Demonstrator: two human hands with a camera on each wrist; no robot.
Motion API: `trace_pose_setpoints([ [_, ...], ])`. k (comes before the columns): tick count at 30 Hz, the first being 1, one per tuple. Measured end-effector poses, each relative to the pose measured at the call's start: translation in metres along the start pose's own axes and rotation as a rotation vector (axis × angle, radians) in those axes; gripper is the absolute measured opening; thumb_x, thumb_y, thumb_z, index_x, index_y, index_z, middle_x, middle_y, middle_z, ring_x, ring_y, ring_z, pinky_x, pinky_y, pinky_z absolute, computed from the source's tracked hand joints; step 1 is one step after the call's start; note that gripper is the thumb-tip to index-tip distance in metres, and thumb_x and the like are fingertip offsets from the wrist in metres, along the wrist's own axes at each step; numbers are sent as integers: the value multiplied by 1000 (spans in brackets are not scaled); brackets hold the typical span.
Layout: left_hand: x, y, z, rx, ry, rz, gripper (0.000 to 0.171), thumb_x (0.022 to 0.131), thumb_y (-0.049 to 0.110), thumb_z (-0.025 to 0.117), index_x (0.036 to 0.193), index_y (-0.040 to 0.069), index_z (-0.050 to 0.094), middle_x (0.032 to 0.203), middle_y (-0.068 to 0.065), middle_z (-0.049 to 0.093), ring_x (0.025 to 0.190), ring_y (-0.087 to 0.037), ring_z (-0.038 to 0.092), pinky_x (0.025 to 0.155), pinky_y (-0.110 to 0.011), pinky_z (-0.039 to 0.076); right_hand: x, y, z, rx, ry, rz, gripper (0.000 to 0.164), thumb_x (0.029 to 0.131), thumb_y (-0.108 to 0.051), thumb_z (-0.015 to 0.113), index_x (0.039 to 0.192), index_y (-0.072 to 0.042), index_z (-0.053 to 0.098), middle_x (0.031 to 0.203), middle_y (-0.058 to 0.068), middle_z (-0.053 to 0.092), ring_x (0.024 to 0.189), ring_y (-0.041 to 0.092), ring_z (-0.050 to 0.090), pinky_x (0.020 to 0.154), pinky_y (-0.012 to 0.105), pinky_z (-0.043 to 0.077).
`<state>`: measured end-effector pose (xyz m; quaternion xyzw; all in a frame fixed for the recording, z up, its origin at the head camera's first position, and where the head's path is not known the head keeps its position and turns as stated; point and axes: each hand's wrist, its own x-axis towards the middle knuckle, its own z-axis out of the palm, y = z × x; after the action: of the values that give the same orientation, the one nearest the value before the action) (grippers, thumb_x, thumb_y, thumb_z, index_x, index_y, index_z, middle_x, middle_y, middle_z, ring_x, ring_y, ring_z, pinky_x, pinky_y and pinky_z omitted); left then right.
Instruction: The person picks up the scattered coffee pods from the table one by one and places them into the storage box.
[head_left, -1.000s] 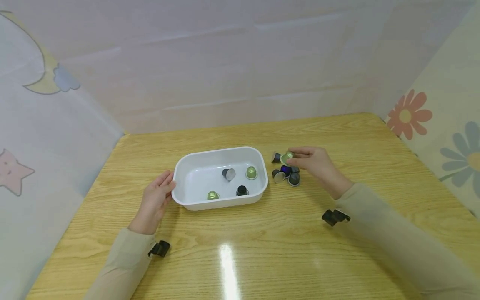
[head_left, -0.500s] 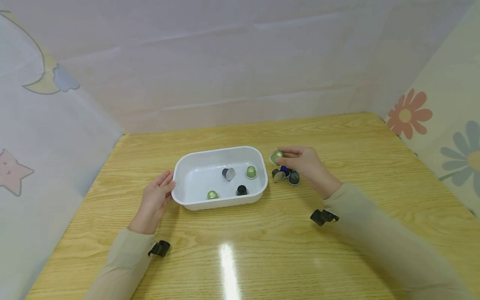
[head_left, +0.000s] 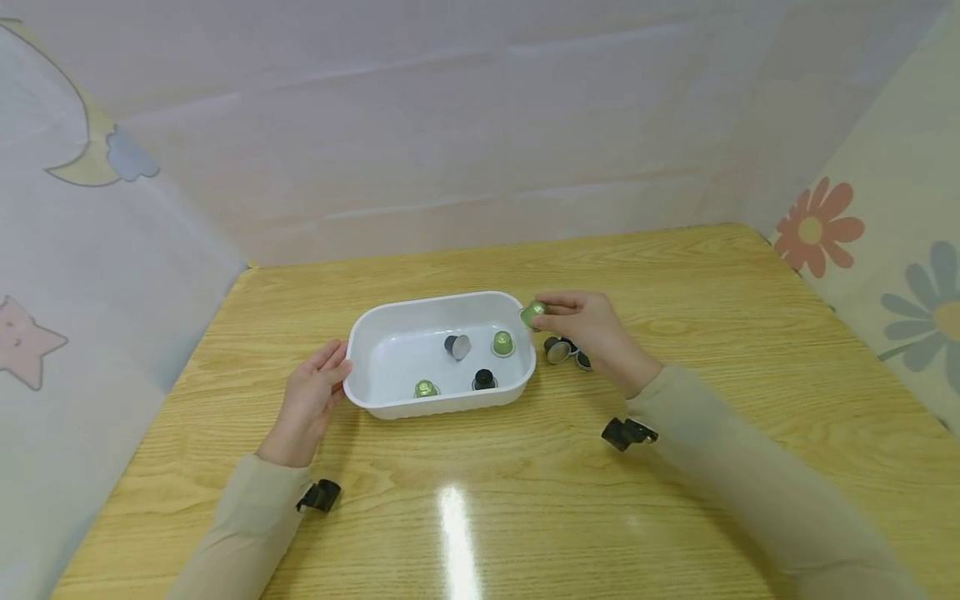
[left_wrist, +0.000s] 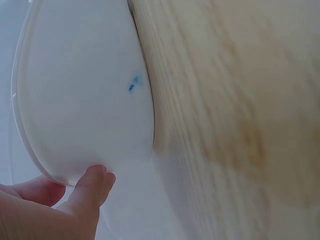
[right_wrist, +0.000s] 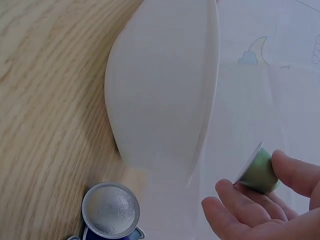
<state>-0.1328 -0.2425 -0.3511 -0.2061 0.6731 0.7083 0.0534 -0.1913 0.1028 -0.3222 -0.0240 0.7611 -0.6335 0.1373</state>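
Observation:
My right hand (head_left: 592, 329) pinches a green coffee capsule (head_left: 534, 313) between thumb and fingers, over the right back corner of a white plastic tray (head_left: 393, 358). The right wrist view shows that capsule (right_wrist: 261, 172) tilted, its flat lid facing left. At the tray's left end, my left hand (head_left: 303, 404) grips the rim; thumb and fingers lie on either side of the edge in the left wrist view. Inside the tray are two green capsules, one at right (head_left: 502, 343) and one near the front (head_left: 426, 390), a black capsule (head_left: 484, 380) and a grey capsule on its side (head_left: 457, 347).
A small cluster of dark capsules (head_left: 557, 351) lies on the wooden table (head_left: 540, 483) just right of the tray, partly behind my right hand. One silver lid (right_wrist: 111, 210) faces the right wrist camera. Printed cloth walls (head_left: 450, 167) stand behind and at both sides.
My right hand has carried the green capsule leftward from the cluster to the tray's right rim. The left hand and tray stay in place.

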Motion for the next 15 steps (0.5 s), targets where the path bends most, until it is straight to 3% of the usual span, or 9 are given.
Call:
trace_pose_setpoints([
  [10, 0, 0, 0, 8, -9, 7, 59, 103, 5, 44, 155, 7, 16, 157, -6, 25, 138, -20, 35, 89, -17, 45, 1, -4, 17, 11, 2, -2, 44, 92, -4, 66, 134, 4, 54, 130, 21, 59, 115, 28, 59, 100, 39, 44],
  [15, -1, -1, 0, 5, 5, 22, 60, 102, 6, 48, 155, 4, 19, 156, -7, 28, 134, -18, 41, 83, -16, 47, 1, -7, 27, 24, -9, -1, 45, 91, -3, 67, 134, 4, 55, 130, 21, 59, 117, 29, 59, 99, 37, 45],
])
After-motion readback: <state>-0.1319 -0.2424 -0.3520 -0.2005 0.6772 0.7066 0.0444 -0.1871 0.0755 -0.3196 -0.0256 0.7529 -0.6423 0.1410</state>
